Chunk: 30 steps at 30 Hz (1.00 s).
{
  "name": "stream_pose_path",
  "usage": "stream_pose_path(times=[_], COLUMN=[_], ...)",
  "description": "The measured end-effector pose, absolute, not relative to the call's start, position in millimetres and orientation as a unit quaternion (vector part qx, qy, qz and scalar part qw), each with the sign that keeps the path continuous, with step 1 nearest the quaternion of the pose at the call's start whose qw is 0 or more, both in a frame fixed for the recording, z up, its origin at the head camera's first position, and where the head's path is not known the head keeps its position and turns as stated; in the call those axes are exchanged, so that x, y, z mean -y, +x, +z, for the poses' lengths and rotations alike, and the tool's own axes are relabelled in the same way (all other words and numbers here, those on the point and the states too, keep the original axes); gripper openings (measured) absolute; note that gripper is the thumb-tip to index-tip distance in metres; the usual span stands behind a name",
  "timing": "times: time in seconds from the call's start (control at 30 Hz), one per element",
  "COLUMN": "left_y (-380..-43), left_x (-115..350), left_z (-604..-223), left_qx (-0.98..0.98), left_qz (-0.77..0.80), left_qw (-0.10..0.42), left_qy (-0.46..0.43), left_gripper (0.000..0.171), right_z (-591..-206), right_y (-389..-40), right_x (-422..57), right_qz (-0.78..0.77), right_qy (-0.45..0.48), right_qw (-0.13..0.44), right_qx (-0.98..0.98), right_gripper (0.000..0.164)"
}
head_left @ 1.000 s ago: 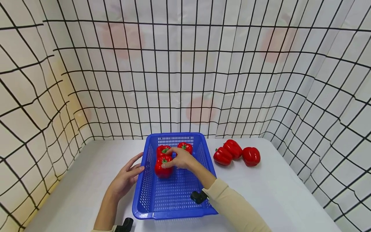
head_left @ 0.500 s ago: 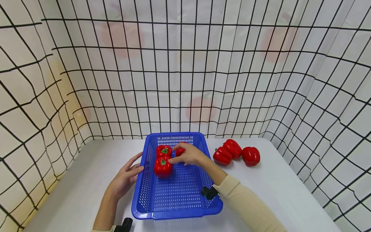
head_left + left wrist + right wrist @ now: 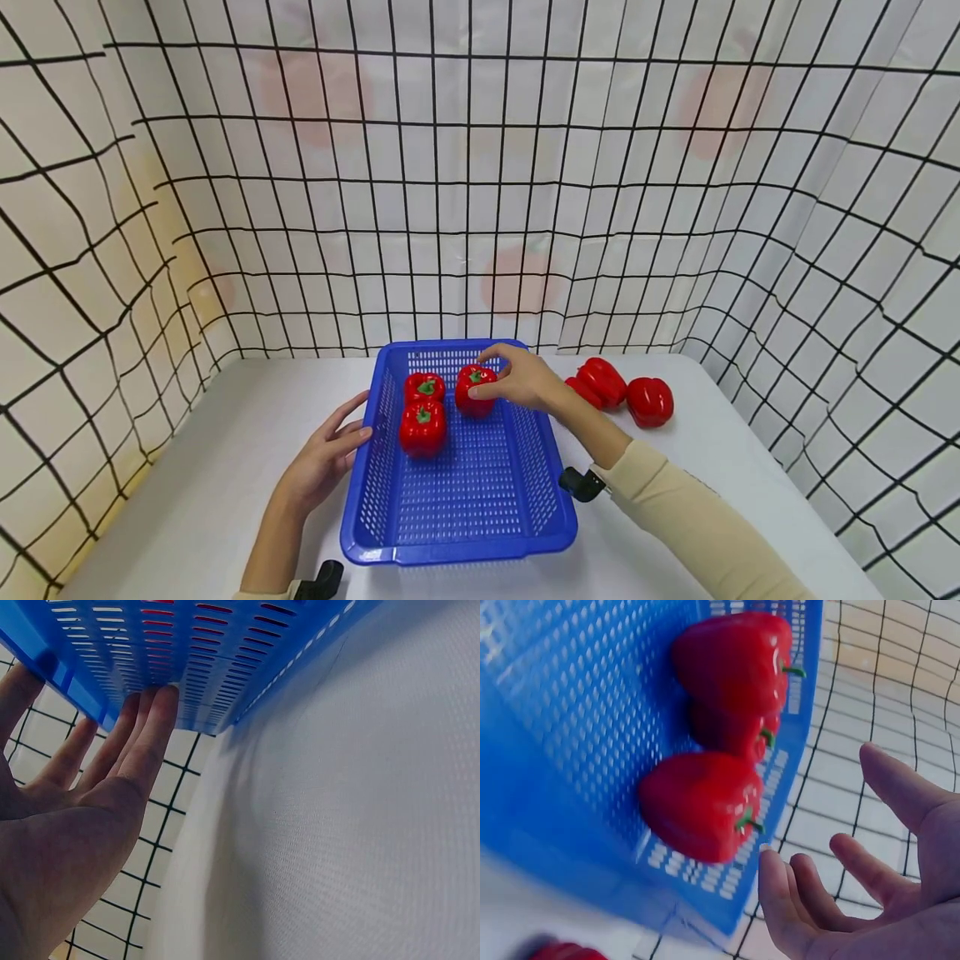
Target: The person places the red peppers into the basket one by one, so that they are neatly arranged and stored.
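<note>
A blue perforated plastic basket (image 3: 459,552) holds three red bell peppers with green stems. Two of them, a front-left pepper (image 3: 422,431) and a back-left pepper (image 3: 425,387), stand in line along the left side. The third pepper (image 3: 472,403) is at the back right. My right hand (image 3: 528,382) hovers over the basket's right rim beside that third pepper; in the right wrist view its fingers are spread, with no pepper between them. My left hand (image 3: 318,471) rests its extended fingertips against the basket's left side, just under the rim (image 3: 82,697).
Outside the basket to the right, three more red peppers lie on the white table (image 3: 712,500): a rear pepper (image 3: 602,382), a right pepper (image 3: 650,402) and one partly hidden by the right forearm. Black grid netting (image 3: 468,182) encloses the table at the back and sides.
My right hand has moved right, from over the two left peppers to beside the back-right pepper, which now shows more fully. The left hand stays in place.
</note>
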<state>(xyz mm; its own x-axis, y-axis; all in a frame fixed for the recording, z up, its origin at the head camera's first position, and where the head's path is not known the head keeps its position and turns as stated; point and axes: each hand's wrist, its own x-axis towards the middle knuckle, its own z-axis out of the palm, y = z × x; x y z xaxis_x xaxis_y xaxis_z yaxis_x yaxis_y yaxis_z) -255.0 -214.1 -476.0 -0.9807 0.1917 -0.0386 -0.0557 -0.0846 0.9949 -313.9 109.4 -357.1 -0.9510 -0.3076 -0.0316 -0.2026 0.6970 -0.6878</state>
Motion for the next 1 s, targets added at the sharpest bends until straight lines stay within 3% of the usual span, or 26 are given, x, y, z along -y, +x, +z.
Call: stream_pose_path(times=[0.6, 1.0], left_y=[-254.8, -255.0], left_x=[213.7, 213.0], left_z=[-475.0, -475.7], left_qx=[-0.674, -0.672], left_qz=[0.733, 0.735], left_qw=[0.079, 0.079], left_qy=[0.047, 0.043], left_gripper=[0.074, 0.074], right_z=[-348.3, -361.9], right_y=[-313.0, -313.6], right_x=[-175.4, -213.7], right_qz=[-0.324, -0.31], right_qy=[-0.095, -0.074], right_qw=[0.012, -0.025], right_qx=[-0.941, -0.947], right_gripper=[0.075, 0.072])
